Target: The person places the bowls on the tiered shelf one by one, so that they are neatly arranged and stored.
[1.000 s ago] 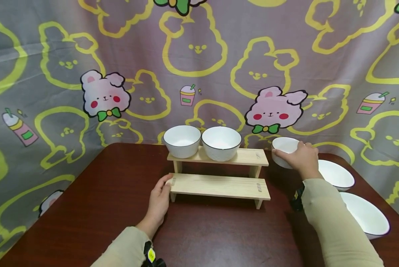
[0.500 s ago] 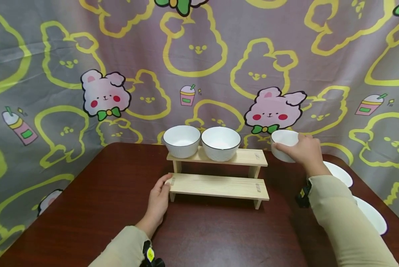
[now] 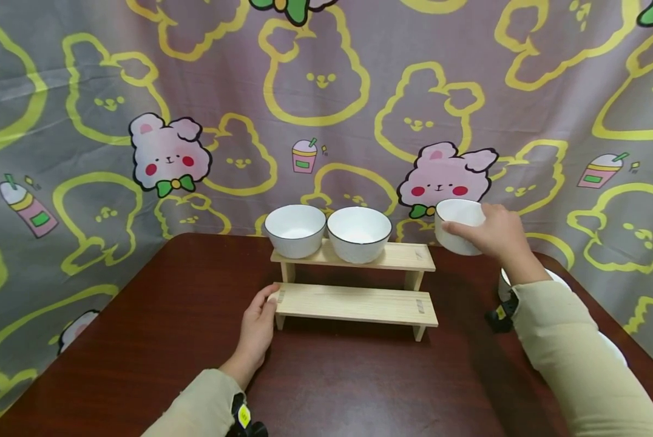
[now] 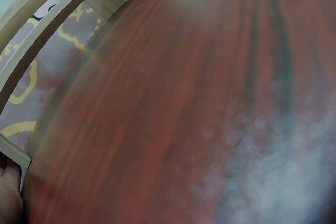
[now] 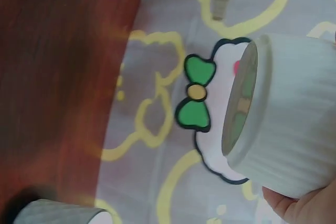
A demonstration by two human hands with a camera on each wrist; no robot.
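- We see the left hand [image 3: 257, 331] gripping the left end of the lower board [image 3: 354, 302] on a two-step wooden stand [image 3: 289, 270], its fingers bent over the corner with little gap.
- From the left wrist only a sliver of that hand shows, against a wooden end piece, so we cannot tell how each finger lies.
- We see the right hand [image 3: 498, 233] holding a white bowl [image 3: 460, 213] by its right side, the thumb along the near wall; the other fingers are mostly hidden from us.
- That bowl is in the air to the right of the stand's upper board [image 3: 405, 257], apart from it and clear of the table [image 3: 359, 382]; from the right wrist we look at its base and ribbed wall.
- We find two more white bowls, a left one [image 3: 295, 232] and a right one [image 3: 359, 235], upright side by side on the upper board, both with dark rims.
- Near the table's right edge we make out a farther bowl [image 3: 504, 286] and a nearer bowl [image 3: 615, 349], each partly covered by the right arm [image 3: 578, 346].
- Behind everything we see a patterned curtain [image 3: 223, 73].
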